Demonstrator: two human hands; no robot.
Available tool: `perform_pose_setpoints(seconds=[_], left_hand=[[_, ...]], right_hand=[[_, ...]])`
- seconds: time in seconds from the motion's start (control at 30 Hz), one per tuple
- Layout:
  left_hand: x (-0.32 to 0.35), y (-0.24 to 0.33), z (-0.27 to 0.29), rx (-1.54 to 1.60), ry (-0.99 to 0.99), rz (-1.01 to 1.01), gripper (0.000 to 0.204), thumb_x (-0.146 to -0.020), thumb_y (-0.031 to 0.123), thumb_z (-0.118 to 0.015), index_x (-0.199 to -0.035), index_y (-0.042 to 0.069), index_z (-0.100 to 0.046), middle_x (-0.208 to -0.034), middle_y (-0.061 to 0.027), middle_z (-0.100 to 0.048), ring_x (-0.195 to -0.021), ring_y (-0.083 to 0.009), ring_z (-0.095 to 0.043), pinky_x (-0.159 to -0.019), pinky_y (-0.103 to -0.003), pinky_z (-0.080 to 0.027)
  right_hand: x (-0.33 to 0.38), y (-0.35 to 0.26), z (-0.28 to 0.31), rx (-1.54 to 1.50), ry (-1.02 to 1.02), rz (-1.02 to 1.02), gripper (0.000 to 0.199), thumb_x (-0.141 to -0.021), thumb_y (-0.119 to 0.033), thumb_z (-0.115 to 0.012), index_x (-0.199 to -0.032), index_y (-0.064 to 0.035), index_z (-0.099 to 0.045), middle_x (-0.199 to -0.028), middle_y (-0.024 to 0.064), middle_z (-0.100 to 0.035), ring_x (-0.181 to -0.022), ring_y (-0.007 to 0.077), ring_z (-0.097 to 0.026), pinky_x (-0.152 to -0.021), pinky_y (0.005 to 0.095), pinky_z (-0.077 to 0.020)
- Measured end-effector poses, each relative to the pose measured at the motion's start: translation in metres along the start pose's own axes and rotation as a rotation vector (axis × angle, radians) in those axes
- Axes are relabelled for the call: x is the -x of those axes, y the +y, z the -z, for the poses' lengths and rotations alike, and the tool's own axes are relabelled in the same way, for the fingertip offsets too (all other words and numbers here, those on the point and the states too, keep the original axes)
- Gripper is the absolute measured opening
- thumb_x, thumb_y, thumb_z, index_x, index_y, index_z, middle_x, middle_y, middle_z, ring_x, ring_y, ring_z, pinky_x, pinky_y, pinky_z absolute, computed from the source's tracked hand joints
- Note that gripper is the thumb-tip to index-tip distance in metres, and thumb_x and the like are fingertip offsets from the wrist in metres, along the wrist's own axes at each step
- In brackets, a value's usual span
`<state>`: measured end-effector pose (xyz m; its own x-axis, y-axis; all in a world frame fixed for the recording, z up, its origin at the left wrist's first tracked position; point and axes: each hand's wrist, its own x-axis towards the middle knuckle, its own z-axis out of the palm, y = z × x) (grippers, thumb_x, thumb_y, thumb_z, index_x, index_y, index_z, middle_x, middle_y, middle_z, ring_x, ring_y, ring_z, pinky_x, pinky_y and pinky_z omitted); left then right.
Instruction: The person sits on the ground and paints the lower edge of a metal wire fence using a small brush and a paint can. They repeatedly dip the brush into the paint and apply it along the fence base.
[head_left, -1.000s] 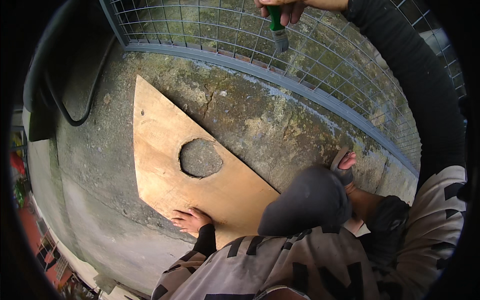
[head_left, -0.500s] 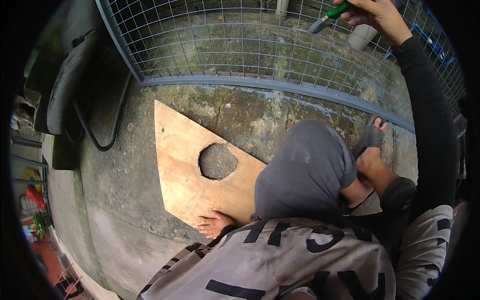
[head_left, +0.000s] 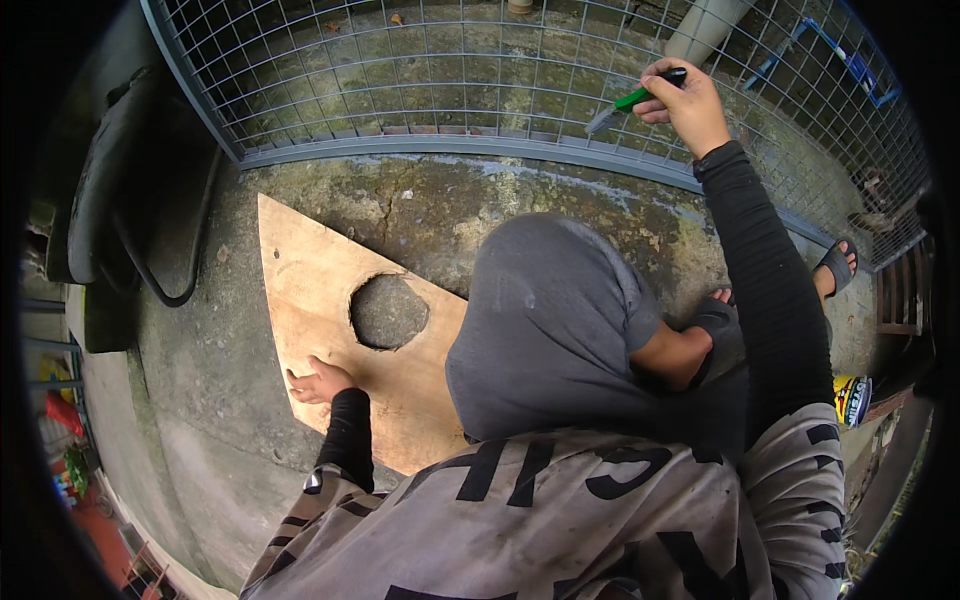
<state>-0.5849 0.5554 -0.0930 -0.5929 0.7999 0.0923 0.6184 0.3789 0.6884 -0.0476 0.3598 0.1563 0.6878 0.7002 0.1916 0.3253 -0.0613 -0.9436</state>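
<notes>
Right hand [head_left: 690,105] up high, pinching a green-handled paintbrush [head_left: 632,100], bristles angled down and left in front of the wire mesh panel [head_left: 400,147]; whether they touch it, I can't tell. And there's the plywood board [head_left: 310,270], flat and left of the bent knee [head_left: 560,320], its long axis slanting from a far-left point down toward the body, a rough round hole cut through. The left hand [head_left: 322,382] is much nearer, fingers spread over its left edge; the brush is well apart, far and right. Underneath, stained concrete [head_left: 190,420]; a dark tube-framed chair [head_left: 95,200] leftward, a tin [head_left: 853,400] rightward.
</notes>
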Motion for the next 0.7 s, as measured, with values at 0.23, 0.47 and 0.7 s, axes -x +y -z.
perform_pose_setpoints(seconds=[0.23,0.47,0.7], left_hand=[[-0.084,0.038,-0.077,-0.391,0.048,-0.027,0.063,-0.096,0.057,-0.041,-0.15,0.028,-0.028,-0.161,-0.019,-0.012,-0.149,-0.0398,-0.008,-0.108,-0.074,-0.005],[-0.082,0.036,-0.091,-0.709,-0.086,0.009,0.07,-0.092,0.068,-0.034,-0.149,0.027,-0.035,-0.16,-0.0165,-0.021,-0.148,-0.0396,-0.017,-0.11,-0.072,-0.012],[-0.085,0.03,-0.102,-0.711,-0.055,0.009,0.076,-0.092,0.069,-0.034,-0.153,0.025,-0.027,-0.161,-0.0166,-0.017,-0.148,-0.0399,-0.016,-0.111,-0.069,-0.013]], right_hand=[[-0.02,0.066,-0.079,0.18,0.137,-0.04,0.013,-0.087,-0.012,-0.065,-0.089,-0.0003,-0.061,-0.073,0.0063,-0.066,-0.065,0.0128,-0.067,-0.057,0.0269,-0.052],[-0.037,0.103,-0.117,0.245,0.216,-0.01,0.016,-0.082,-0.016,-0.067,-0.083,-0.002,-0.061,-0.065,0.0063,-0.063,-0.057,0.0122,-0.057,-0.057,0.029,-0.0472],[-0.044,0.124,-0.129,0.311,0.221,-0.034,0.015,-0.082,-0.016,-0.067,-0.083,-0.0023,-0.061,-0.066,0.0059,-0.063,-0.057,0.012,-0.057,-0.056,0.028,-0.0465]])
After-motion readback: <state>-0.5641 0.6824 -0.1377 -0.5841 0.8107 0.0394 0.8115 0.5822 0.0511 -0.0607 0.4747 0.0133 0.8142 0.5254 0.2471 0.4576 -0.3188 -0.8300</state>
